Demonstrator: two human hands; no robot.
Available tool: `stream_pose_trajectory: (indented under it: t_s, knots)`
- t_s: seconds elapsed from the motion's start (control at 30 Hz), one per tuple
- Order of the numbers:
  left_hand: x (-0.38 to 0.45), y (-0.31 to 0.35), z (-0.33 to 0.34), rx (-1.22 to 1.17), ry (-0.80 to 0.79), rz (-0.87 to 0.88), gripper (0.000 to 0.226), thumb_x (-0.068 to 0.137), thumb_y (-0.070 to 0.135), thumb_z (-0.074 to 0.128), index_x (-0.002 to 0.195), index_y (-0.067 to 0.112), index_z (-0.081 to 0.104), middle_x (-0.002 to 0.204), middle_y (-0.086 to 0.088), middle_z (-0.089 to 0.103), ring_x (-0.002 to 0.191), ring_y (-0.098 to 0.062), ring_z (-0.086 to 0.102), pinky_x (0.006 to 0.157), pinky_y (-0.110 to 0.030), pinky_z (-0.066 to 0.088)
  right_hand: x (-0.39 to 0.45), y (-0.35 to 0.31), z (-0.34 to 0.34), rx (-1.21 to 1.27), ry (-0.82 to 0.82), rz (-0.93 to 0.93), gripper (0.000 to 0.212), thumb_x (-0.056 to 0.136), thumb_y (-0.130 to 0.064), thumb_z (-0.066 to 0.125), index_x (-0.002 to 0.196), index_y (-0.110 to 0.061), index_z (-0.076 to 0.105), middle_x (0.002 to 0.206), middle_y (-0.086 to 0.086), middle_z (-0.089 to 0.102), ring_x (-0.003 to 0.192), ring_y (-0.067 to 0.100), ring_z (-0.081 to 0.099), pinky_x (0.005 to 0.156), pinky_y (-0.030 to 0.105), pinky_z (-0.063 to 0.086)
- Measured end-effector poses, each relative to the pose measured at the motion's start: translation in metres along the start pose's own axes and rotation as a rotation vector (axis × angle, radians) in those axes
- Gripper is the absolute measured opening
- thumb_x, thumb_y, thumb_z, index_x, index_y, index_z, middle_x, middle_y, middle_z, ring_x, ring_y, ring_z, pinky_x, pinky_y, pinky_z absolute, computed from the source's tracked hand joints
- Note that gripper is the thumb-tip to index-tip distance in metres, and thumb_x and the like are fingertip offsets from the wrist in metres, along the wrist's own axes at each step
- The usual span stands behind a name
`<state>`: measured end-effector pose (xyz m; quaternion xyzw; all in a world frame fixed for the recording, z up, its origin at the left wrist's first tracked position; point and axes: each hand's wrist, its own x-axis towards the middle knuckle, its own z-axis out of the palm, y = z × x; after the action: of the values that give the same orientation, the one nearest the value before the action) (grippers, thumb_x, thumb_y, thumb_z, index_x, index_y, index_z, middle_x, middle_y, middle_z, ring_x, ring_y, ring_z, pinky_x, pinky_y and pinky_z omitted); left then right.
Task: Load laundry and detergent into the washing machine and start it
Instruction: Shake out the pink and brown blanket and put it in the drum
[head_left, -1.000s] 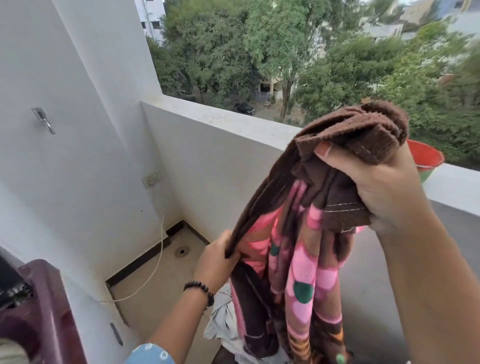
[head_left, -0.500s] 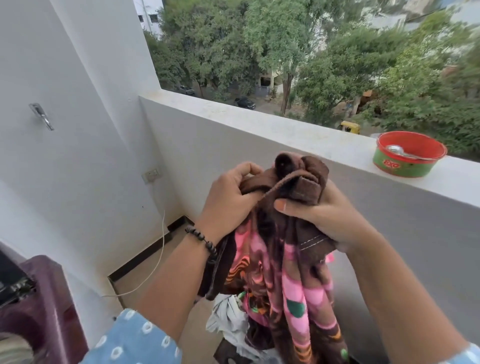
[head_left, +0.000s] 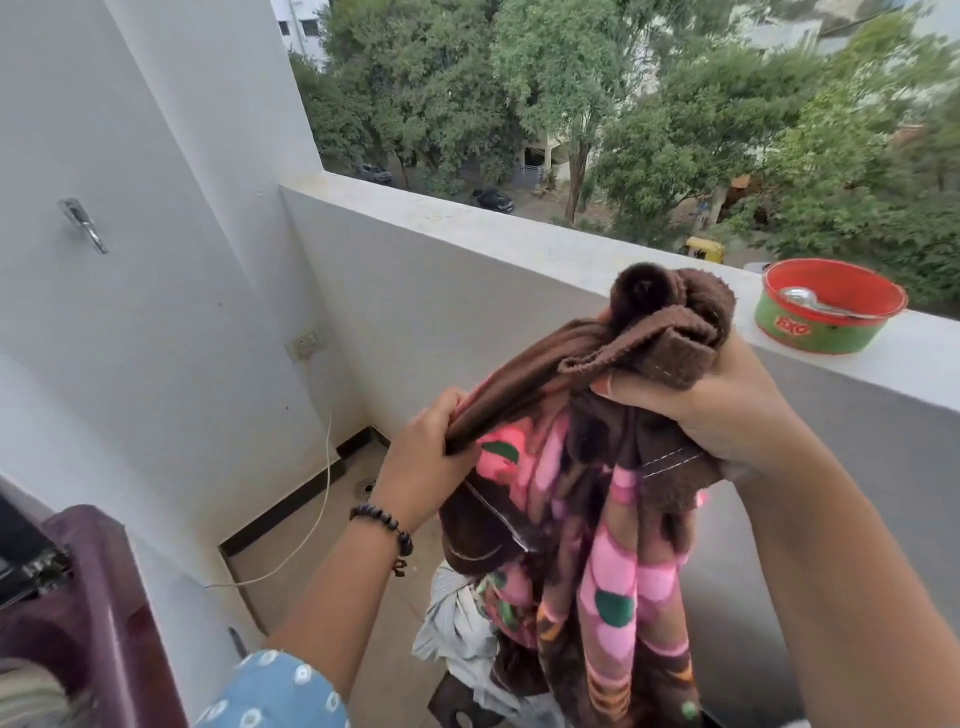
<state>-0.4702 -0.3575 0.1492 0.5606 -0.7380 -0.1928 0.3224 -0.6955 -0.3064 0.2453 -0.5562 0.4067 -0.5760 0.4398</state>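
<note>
"EXO" on the green-sided red tub (head_left: 810, 327).

blanket (head_left: 587, 519): held up between left hand (head_left: 423, 462) and right hand (head_left: 711, 410), in front of the ledge (head_left: 519, 244)
bowl (head_left: 826, 312): sat on the ledge, far right
washing machine (head_left: 78, 613): tucked bottom left
laundry pile (head_left: 457, 634): found under the blanket

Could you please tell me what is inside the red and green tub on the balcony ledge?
A metal spoon lies inside the tub, its bowl towards the left. The near wall hides the tub's bottom, so any powder cannot be seen.
</note>
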Motion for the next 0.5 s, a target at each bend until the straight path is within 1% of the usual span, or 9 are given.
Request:
stream_pose_trajectory:
  t_s: [0.03, 0.1, 0.17, 0.23, 0.27, 0.33, 0.37, 0.43, 0.5]
  knots:
    - [-0.002, -0.01, 0.001, 0.0, 0.03, -0.044, 0.027, 0.081, 0.002, 0.062, 0.1, 0.021, 0.06, 0.081, -0.003, 0.066, 0.077, -0.026, 0.061, 0.065, -0.033, 0.047, 0.0, -0.005, -0.003, 0.016, 0.013, -0.03, 0.031, 0.066, 0.013, 0.074, 0.081, -0.014, 0.069, 0.074, -0.008, 0.074, 0.072, 0.006, 0.071, 0.065, 0.019, 0.055]
    - [-0.006, -0.029, -0.001, -0.039, 0.078, -0.132, 0.034, 0.081, -0.002, 0.059, 0.092, 0.031, 0.057, 0.075, 0.0, 0.067, 0.075, -0.026, 0.064, 0.068, -0.04, 0.052, 0.001, -0.014, -0.012, 0.012, 0.036, -0.099, 0.033, 0.066, 0.014, 0.072, 0.076, -0.018, 0.071, 0.072, -0.011, 0.074, 0.07, 0.004, 0.07, 0.064, 0.017, 0.054]
    - [-0.009, -0.042, -0.007, -0.113, 0.117, -0.208, 0.033, 0.081, -0.004, 0.058, 0.089, 0.028, 0.056, 0.066, 0.003, 0.067, 0.068, -0.025, 0.065, 0.067, -0.042, 0.054, 0.002, -0.019, -0.023, -0.024, 0.075, -0.144, 0.035, 0.065, 0.012, 0.071, 0.082, -0.018, 0.069, 0.074, -0.014, 0.074, 0.072, 0.002, 0.069, 0.065, 0.016, 0.054]
    - [-0.008, -0.046, -0.013, -0.208, 0.173, -0.241, 0.02, 0.083, 0.004, 0.063, 0.091, 0.022, 0.059, 0.063, 0.007, 0.067, 0.061, -0.022, 0.064, 0.064, -0.04, 0.053, 0.003, -0.019, -0.033, -0.046, 0.095, -0.154, 0.037, 0.066, 0.011, 0.072, 0.088, -0.019, 0.068, 0.077, -0.014, 0.074, 0.076, 0.003, 0.069, 0.069, 0.018, 0.054]
    - [-0.007, -0.044, -0.016, -0.261, 0.207, -0.243, 0.014, 0.082, 0.012, 0.065, 0.09, 0.022, 0.06, 0.063, 0.01, 0.066, 0.059, -0.018, 0.062, 0.063, -0.038, 0.051, 0.004, -0.018, -0.036, -0.045, 0.103, -0.149, 0.037, 0.068, 0.011, 0.072, 0.086, -0.021, 0.07, 0.077, -0.013, 0.074, 0.076, 0.004, 0.07, 0.069, 0.019, 0.055]
    - [-0.003, -0.031, -0.023, -0.391, 0.257, -0.238, 0.009, 0.078, 0.024, 0.061, 0.087, 0.024, 0.064, 0.063, 0.011, 0.064, 0.059, -0.01, 0.056, 0.061, -0.033, 0.047, 0.005, -0.014, -0.039, -0.019, 0.138, -0.131, 0.036, 0.069, 0.012, 0.071, 0.072, -0.025, 0.073, 0.072, -0.013, 0.073, 0.07, 0.003, 0.069, 0.064, 0.019, 0.055]
    - [0.0, -0.021, -0.026, -0.458, 0.261, -0.228, 0.009, 0.08, 0.023, 0.06, 0.087, 0.025, 0.065, 0.065, 0.01, 0.063, 0.059, -0.009, 0.054, 0.06, -0.032, 0.045, 0.005, -0.012, -0.036, -0.006, 0.149, -0.12, 0.035, 0.068, 0.009, 0.073, 0.067, -0.026, 0.074, 0.07, -0.013, 0.073, 0.067, 0.003, 0.069, 0.062, 0.019, 0.055]
    - [0.004, 0.003, -0.03, -0.603, 0.228, -0.2, 0.017, 0.092, 0.01, 0.056, 0.092, 0.023, 0.066, 0.068, 0.007, 0.063, 0.059, -0.009, 0.053, 0.056, -0.03, 0.045, 0.005, -0.006, -0.03, 0.007, 0.122, -0.094, 0.022, 0.059, -0.003, 0.077, 0.067, -0.024, 0.073, 0.071, -0.01, 0.073, 0.069, 0.006, 0.07, 0.063, 0.021, 0.056]
    - [0.006, 0.033, -0.035, -0.797, 0.168, -0.211, 0.026, 0.099, 0.003, 0.047, 0.097, 0.02, 0.066, 0.07, 0.008, 0.067, 0.065, -0.007, 0.058, 0.056, -0.023, 0.051, 0.005, 0.001, -0.019, -0.002, 0.053, -0.046, 0.021, 0.052, -0.011, 0.078, 0.066, -0.026, 0.074, 0.071, -0.01, 0.073, 0.069, 0.006, 0.07, 0.064, 0.021, 0.055]
